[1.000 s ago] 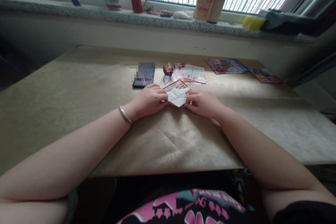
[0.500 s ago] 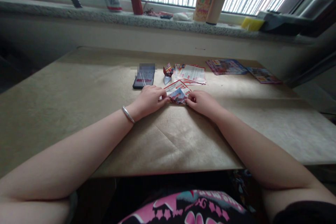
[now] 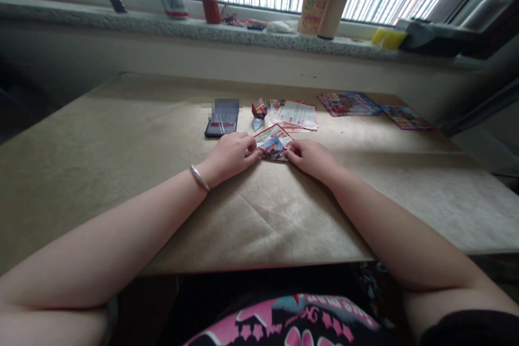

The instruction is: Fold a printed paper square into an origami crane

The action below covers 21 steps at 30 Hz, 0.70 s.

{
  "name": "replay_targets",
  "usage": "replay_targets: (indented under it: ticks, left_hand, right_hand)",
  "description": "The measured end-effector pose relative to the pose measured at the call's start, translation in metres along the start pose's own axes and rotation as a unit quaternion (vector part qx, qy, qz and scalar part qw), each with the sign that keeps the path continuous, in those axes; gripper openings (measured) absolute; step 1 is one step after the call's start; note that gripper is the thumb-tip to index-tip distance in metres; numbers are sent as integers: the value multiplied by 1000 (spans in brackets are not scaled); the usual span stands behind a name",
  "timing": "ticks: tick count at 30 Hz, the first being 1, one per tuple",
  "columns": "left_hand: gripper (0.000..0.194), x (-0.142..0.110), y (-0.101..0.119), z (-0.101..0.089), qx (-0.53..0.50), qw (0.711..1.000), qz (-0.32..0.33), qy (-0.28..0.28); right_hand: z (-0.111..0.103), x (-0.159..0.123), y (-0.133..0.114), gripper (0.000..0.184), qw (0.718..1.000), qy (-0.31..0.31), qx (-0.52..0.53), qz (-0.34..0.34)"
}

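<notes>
A small printed paper sheet (image 3: 274,143), red and white with a coloured underside folded up, lies on the brown paper-covered table (image 3: 121,146). My left hand (image 3: 231,155), with a silver bangle on the wrist, has its fingers curled and pressed on the sheet's left edge. On the sheet's right edge my right hand (image 3: 312,158) pinches in the same way. Both hands rest on the table with the folded sheet between them.
A dark phone (image 3: 222,120) lies just beyond my left hand. A small folded paper figure (image 3: 258,111) and a stack of red-and-white leaflets (image 3: 295,114) lie behind the sheet. Colourful flyers (image 3: 348,103) sit far right. The window sill (image 3: 203,24) holds cups and bottles.
The near flap of the sheet has been folded up, showing its coloured side. Both hands have shifted slightly forward and closer together over it.
</notes>
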State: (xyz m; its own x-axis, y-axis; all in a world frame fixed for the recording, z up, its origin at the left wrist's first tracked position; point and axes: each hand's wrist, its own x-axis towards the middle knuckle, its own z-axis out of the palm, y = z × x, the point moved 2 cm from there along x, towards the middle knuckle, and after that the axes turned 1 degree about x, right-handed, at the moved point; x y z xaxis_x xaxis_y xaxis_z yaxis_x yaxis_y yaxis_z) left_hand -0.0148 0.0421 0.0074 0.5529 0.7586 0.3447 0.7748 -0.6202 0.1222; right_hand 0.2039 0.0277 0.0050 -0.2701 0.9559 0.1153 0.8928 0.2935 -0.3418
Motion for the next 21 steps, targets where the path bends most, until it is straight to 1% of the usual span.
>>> replay_targets:
  ticks: [3, 7, 9, 12, 13, 15, 17, 21]
  left_hand:
    - [26, 0, 0, -2, -44, 999, 20, 12]
    - [25, -1, 6, -5, -115, 992, 50, 11]
    - [23, -1, 10, -5, -129, 991, 26, 7]
    - [22, -2, 15, -3, -178, 981, -74, -11]
    - [23, -3, 17, -3, -186, 978, -95, -17]
    - [22, -3, 18, -3, -193, 975, -112, -20]
    - [21, -2, 19, -4, -204, 972, -114, -21]
    - [21, -1, 19, -6, -189, 978, -79, -40]
  right_hand:
    - [-1, -1, 0, 25, 1000, -6, 5, -17]
    - [-2, -2, 0, 25, 999, -17, 11, -39]
    - [-3, -2, 0, 25, 999, -17, 12, -46]
    - [-3, -4, 0, 25, 998, -13, 13, -53]
    - [-3, -4, -1, 25, 998, -11, 14, -56]
    - [-3, -5, -3, 22, 998, -4, 22, -62]
    - [-3, -7, -6, 18, 997, 3, 42, -70]
    - [-3, -8, -9, 20, 994, 2, 82, -70]
